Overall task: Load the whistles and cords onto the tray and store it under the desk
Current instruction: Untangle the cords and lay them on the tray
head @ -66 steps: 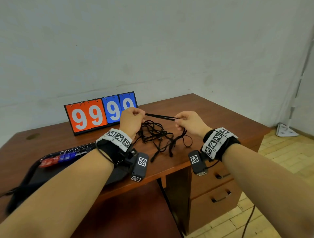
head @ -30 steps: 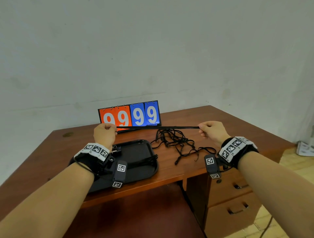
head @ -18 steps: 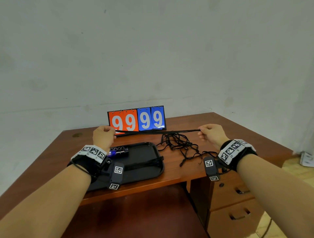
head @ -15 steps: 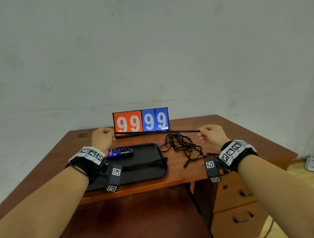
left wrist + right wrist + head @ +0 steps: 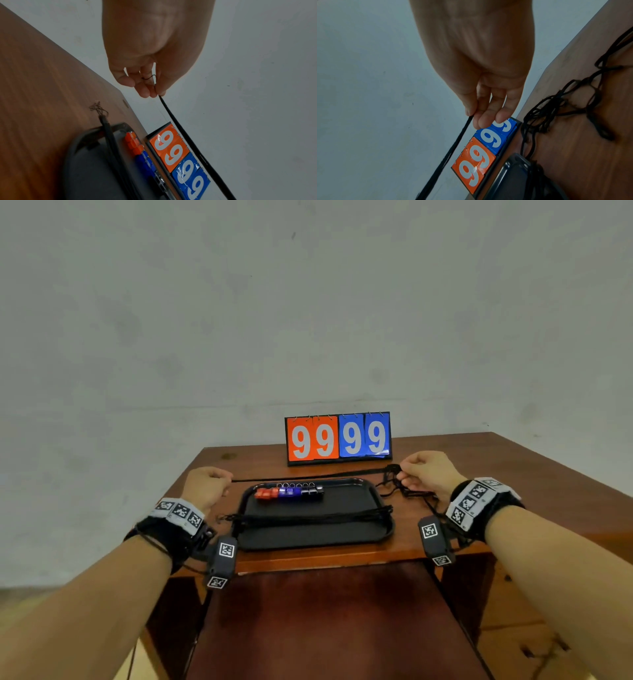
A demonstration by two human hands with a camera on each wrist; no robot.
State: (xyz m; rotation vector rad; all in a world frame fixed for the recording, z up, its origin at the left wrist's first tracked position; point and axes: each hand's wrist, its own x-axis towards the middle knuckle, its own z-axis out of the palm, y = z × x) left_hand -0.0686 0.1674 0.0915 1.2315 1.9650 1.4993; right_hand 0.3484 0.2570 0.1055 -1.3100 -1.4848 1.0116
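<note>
Stretched cord (image 5: 308, 477): a black cord pulled taut and nearly level above the tray's far edge, one end in each hand.
Left hand (image 5: 205, 486): at 9 o'clock of the tray, thumb and fingers (image 5: 145, 89) pinching the cord's left end (a thin loop of thread shows between the fingers).
Right hand (image 5: 424, 470): at 2 o'clock of the tray, fingertips (image 5: 471, 106) pinching the cord's right end.
Tray (image 5: 342, 537): black, lying on the desk's near edge between the two wrists.
Whistles (image 5: 289, 493): a row along the tray's 12 o'clock side, red at the left, then blue, then black, each with a metal ring.
Laid cords (image 5: 308, 517): a bundle of black cords lying straight across the tray's middle, ends overhanging the rim at 9 and 3 o'clock.
Loose cords (image 5: 565, 102): a black tangle on the desk at 3 o'clock of the tray, under the right hand.
Desk (image 5: 513, 474): brown wood, against a pale wall.
Scoreboard (image 5: 338, 438): at 12 o'clock behind the tray, standing upright, orange 99 beside blue 99.
</note>
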